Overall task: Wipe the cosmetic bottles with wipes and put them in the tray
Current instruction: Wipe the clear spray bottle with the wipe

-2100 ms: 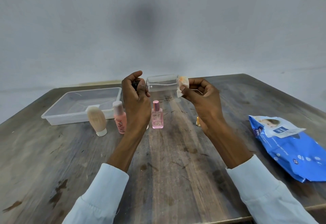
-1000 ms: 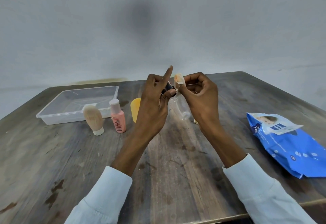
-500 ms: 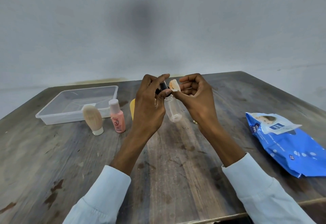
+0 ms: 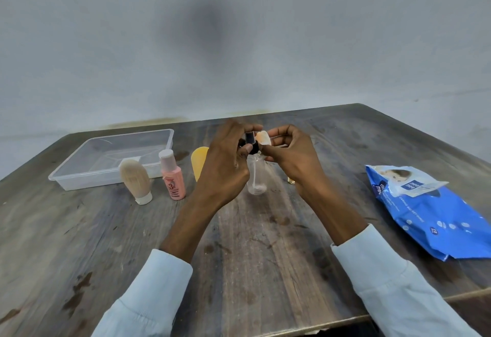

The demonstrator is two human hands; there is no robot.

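The left hand (image 4: 225, 166) was curled round the neck of a clear spray bottle (image 4: 255, 177), fingers closed just under its black cap (image 4: 251, 142), and held it upright above the bench (image 4: 265, 243). The right hand (image 4: 295, 158) pinched a small folded wipe (image 4: 263, 137) between thumb and fingertips and pressed it against the side of the cap.

The likeliest slip, as I judged it, lay in that high grip — the bottle hung by its neck alone, and a firm rub at the cap could twist it loose or push the sprayer down. The wipe looked stained orange, so it might smear the cap rather than clean it.

The tray (image 4: 79, 177) sat well apart at the far left with no bottle in it. In front of it stood a beige bottle (image 4: 135, 180) on its cap and a pink bottle (image 4: 172, 177), side by side — both in the path from the hands to the tray, and easy to knock over on a low carry. A yellow thing (image 4: 199, 158) showed behind the left hand; what it was I could not tell. A small gold object (image 4: 291, 181) peeked out behind the right wrist. The blue wipes pack (image 4: 438, 217) lay at the right, out of the way.
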